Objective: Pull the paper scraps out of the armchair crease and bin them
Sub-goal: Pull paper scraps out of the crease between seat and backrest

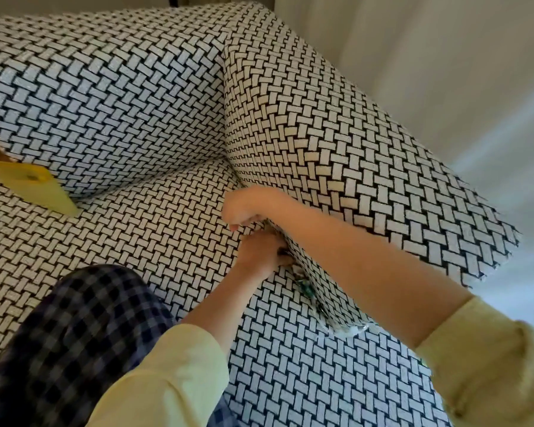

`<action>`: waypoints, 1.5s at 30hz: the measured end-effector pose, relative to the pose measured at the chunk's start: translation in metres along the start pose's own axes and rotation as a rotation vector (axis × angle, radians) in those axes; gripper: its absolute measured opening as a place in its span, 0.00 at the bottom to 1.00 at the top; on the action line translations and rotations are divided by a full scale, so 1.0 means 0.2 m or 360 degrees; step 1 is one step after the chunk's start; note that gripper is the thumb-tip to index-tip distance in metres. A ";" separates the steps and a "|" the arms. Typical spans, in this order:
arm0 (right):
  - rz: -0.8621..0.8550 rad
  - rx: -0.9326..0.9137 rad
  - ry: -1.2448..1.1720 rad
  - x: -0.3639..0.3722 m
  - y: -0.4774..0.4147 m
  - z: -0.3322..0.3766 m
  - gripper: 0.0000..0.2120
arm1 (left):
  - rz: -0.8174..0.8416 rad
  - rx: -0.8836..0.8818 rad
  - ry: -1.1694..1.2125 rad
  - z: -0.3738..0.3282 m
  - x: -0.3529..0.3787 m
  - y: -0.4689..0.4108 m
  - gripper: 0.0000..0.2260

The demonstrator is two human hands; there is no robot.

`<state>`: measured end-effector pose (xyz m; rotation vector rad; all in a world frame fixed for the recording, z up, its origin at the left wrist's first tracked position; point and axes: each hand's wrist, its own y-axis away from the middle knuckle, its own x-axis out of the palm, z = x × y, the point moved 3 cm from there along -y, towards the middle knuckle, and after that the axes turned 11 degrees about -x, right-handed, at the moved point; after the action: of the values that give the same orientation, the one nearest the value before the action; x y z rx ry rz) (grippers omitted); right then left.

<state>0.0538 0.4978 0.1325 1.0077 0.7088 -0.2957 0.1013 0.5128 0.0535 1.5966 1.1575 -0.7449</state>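
Digging into a woven black-and-white armchair (121, 97), a person works the crease (292, 268) btwn the right armrest (336, 143) and the seat (136, 241), one leg in checked trousers (74, 318) resting on the seat. A yellow object (28, 183) lies at the left edge of the frame, well apart from the work; can't tell if it's the bin. The right hand (247, 211), fingers curled, sits at the crease against the armrest's inner face. The left hand (259, 254) is just below it w/ fingertips buried in the gap. Whether either hand has pinched any paper is hidden, so can't tell. Paper scraps (305, 288), white w/ green marks, poke out of the crease nearer the camera, w/ another clump (349, 329) at the armrest's front end. Risks, as judged: wedged paper prob. tears if yanked, leaving bits deep in; probing fingers could shove scraps further down; the nearer ones may get missed.
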 end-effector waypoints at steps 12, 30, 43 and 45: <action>-0.0577 -0.0054 -0.0631 -0.02 0.09 -0.02 0.07 | 0.0186 0.0068 0.0400 0.13 -0.01 0.03 0.13; -0.1092 0.0505 -0.3341 0.66 0.11 -0.31 0.12 | 0.0239 -0.0237 0.1160 0.29 0.00 0.09 0.09; -0.1449 0.0316 -0.1398 0.58 0.16 -0.17 0.12 | 0.0911 -0.0669 0.2535 0.15 0.08 0.17 0.15; -0.1429 0.0173 -0.1106 0.60 0.18 -0.14 0.12 | 0.0787 -0.0735 0.2621 0.15 0.11 0.16 0.17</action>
<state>0.1509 0.5502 0.0680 0.5595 0.4595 -1.4028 0.1404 0.4906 0.0359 1.8178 1.6376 1.3748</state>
